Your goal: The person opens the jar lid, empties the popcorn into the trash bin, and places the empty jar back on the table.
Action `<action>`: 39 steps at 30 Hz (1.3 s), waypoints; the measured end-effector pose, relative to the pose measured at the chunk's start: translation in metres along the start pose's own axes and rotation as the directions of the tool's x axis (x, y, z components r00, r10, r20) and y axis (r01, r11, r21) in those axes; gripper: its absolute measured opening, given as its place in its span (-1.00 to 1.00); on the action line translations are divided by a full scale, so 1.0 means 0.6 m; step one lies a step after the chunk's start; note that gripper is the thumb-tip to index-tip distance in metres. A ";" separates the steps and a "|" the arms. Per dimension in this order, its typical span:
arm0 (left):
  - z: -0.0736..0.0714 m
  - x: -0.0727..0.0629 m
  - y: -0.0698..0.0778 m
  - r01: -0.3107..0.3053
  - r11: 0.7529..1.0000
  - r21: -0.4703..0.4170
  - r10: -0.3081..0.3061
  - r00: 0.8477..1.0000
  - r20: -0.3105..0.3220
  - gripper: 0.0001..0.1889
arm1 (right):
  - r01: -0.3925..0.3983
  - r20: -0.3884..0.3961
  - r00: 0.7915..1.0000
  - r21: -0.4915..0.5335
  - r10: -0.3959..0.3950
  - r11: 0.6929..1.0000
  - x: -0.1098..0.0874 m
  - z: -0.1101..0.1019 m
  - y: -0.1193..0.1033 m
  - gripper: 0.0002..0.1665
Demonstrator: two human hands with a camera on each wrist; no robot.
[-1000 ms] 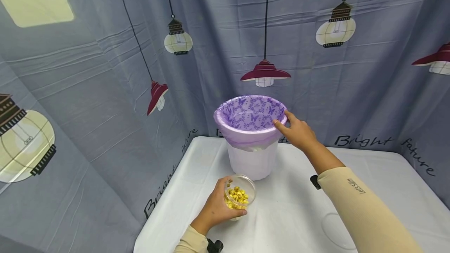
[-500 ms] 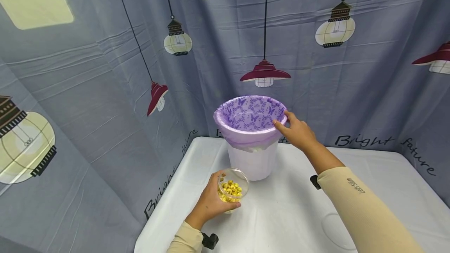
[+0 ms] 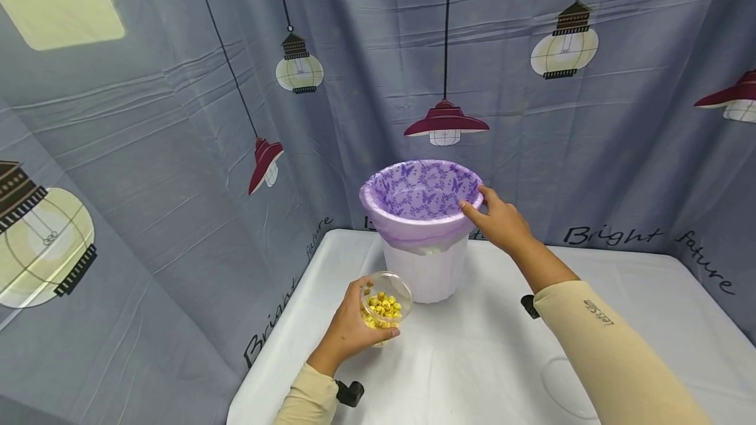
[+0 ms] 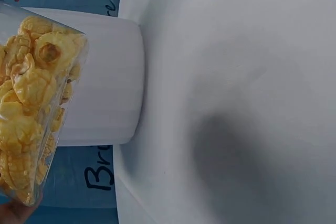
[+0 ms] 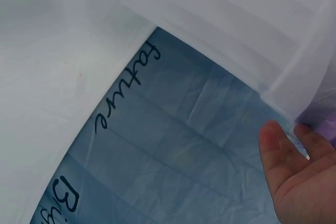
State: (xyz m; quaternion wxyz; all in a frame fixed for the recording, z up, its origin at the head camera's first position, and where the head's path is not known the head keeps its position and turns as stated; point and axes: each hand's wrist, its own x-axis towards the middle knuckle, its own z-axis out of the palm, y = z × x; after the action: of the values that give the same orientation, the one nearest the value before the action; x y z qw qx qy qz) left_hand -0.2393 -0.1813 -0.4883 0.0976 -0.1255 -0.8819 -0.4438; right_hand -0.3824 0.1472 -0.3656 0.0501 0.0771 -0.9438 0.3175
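Note:
My left hand [image 3: 345,330] grips a clear plastic jar [image 3: 401,284] of yellow caramel popcorn [image 3: 384,305], fingers and thumb around its side. The jar's mouth is uncovered. It is held close in front of the trash can [image 3: 422,271], a white bin lined with a purple butterfly-patterned bag [image 3: 425,199]. Close up in the left wrist view, the popcorn [image 4: 26,87] shows through the jar wall. My right hand [image 3: 502,222] holds the bin's right rim, thumb over the inside edge. In the right wrist view, part of this hand [image 5: 304,182] appears beside the bin.
A clear round lid [image 3: 567,389] lies on the white-covered table [image 3: 472,359] at the front right, partly behind the right sleeve [image 3: 614,346]. A grey-blue curtain [image 3: 520,143] printed with lamps hangs behind and to the left.
My left hand has carried the popcorn jar left and a little farther from me. The right hand and the trash can stay in place.

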 end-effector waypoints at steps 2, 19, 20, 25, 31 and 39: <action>-0.003 0.003 0.001 -0.010 1.000 0.004 0.010 1.000 -0.011 0.20 | 0.003 0.000 1.000 0.001 -0.003 1.000 0.000 -0.001 0.000 0.22; -0.023 0.024 0.005 -0.008 0.999 -0.037 0.006 0.998 -0.059 0.19 | -0.002 0.009 1.000 0.002 0.002 1.000 -0.005 -0.002 -0.004 0.21; -0.024 0.024 0.005 -0.009 0.999 -0.035 0.006 0.998 -0.059 0.19 | -0.004 0.008 1.000 0.002 0.004 1.000 -0.005 -0.001 -0.004 0.21; -0.031 0.028 0.007 -0.012 0.999 -0.033 0.009 0.998 -0.068 0.20 | -0.005 0.003 1.000 0.005 0.005 1.000 -0.003 0.002 -0.002 0.21; -0.044 0.035 0.014 -0.003 1.000 -0.011 0.002 0.996 -0.090 0.19 | -0.006 -0.003 1.000 0.011 0.006 1.000 -0.001 0.006 0.000 0.21; -0.060 0.046 0.022 -0.017 1.000 -0.011 0.016 0.994 -0.109 0.18 | -0.008 0.001 1.000 0.017 0.008 1.000 -0.001 0.006 0.001 0.21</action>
State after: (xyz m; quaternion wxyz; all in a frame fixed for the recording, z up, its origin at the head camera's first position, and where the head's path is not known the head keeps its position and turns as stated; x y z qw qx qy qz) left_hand -0.2594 -0.1990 -0.4494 0.1482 -0.1090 -0.8716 -0.4545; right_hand -0.3823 0.1454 -0.3687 0.0475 0.0738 -0.9415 0.3255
